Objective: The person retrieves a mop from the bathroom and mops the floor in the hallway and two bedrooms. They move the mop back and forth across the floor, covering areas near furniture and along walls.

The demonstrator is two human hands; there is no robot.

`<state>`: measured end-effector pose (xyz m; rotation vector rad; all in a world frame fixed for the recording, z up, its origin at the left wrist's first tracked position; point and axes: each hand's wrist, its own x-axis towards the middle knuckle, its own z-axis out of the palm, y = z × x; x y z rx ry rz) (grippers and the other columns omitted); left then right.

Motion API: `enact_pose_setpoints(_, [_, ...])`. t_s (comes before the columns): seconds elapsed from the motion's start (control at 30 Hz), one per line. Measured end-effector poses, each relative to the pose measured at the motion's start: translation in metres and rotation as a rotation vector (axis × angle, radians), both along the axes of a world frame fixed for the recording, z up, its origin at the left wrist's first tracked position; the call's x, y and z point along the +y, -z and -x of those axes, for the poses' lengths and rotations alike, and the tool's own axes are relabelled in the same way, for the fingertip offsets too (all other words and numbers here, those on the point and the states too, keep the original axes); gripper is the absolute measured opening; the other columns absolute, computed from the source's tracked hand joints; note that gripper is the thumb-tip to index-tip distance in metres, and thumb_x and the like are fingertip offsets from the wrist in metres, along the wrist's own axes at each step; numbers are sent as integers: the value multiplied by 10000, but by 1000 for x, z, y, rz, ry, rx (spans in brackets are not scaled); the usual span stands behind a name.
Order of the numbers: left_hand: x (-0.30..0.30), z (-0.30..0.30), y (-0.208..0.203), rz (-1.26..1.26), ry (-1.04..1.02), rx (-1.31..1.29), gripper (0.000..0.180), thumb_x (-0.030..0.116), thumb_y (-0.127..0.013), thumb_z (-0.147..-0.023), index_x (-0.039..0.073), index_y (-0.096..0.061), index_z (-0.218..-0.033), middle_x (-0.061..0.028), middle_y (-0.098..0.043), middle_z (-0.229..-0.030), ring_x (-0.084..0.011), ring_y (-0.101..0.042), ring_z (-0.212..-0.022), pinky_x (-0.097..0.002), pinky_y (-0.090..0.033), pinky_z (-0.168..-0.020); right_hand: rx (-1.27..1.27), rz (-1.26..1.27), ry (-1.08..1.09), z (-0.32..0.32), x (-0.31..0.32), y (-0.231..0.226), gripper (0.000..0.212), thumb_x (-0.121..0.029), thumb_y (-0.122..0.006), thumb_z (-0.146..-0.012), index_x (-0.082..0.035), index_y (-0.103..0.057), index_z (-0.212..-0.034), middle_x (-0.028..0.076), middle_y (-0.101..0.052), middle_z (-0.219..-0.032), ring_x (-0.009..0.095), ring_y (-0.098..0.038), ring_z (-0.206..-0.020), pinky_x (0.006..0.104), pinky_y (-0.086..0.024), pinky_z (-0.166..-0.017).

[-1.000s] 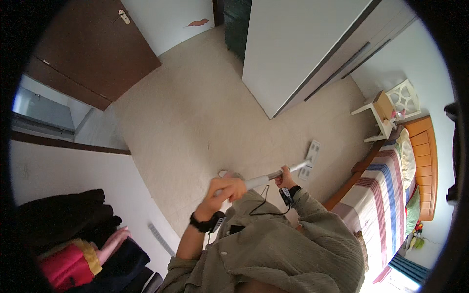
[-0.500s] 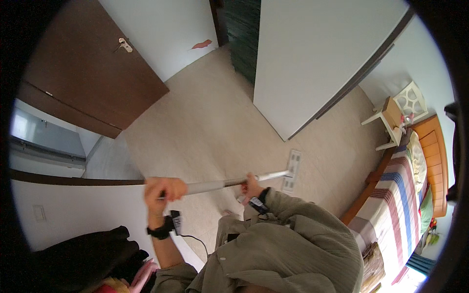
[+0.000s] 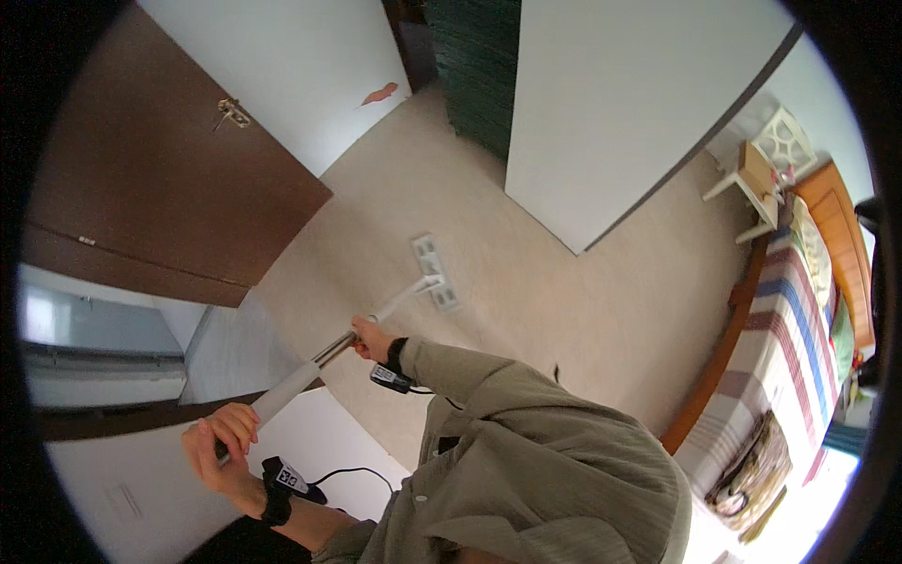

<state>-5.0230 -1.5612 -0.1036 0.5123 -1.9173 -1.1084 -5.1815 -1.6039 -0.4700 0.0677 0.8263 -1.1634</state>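
As left hand (image 3: 222,447) and right hand (image 3: 373,339) grip the mop (image 3: 334,351) | handle (image 3: 288,388) points forward-right | head (image 3: 428,257) lies roughly crosswise

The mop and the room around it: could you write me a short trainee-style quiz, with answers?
1. Which hand grips the mop nearer its flat head?
2. True or false: the bed has a striped cover.
3. The door is: (a) white, (b) brown, (c) green.

Key: 1. The right hand. 2. True. 3. b.
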Motion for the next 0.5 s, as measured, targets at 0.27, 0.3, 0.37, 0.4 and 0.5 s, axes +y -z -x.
enact_pose_setpoints(0.27, [-40,-15,-22,-53,342,129,380,237,-438,-899,114,-381,-544,-39,-391,-450,-161,-364,-368,-329,-361,-432,-135,-137,249,-13,20,-55,341,-430,-532,-877,-110,-433,-813,48,-461,-635,122,-411,-467,249,-299,-384])
enact_pose_setpoints(0.3, [-46,-13,-27,-124,511,148,391,224,-435,-893,117,-392,-519,-38,-432,-464,-163,-403,-371,-312,-366,-410,-176,-137,284,-12,42,-63,322,-393,-544,-871,-105,-424,-793,59,-459,-644,120,-400,-479,244,-276,-389])
enact_pose_setpoints(0.37, [-56,-2,-28,-232,661,180,443,205,-441,-874,131,-361,-445,-6,-439,-440,-141,-401,-338,-305,-328,-357,-194,-223,395,-1,80,-71,327,-393,-543,-875,-106,-411,-789,60,-462,-642,122,-406,-482,242,-278,-389])
enact_pose_setpoints(0.4, [-58,5,-22,-246,863,151,426,194,-454,-857,129,-361,-446,-4,-431,-435,-143,-393,-335,-305,-320,-356,-207,-233,442,6,105,-69,330,-393,-542,-877,-107,-404,-787,61,-463,-641,123,-409,-483,241,-278,-389])
enact_pose_setpoints(0.5, [-56,49,28,-418,1114,202,355,176,-467,-830,121,-375,-492,-12,-424,-458,-152,-362,-361,-300,-306,-384,-227,-358,670,29,190,-41,375,-436,-534,-879,-107,-398,-760,57,-441,-638,123,-393,-490,244,-265,-397])
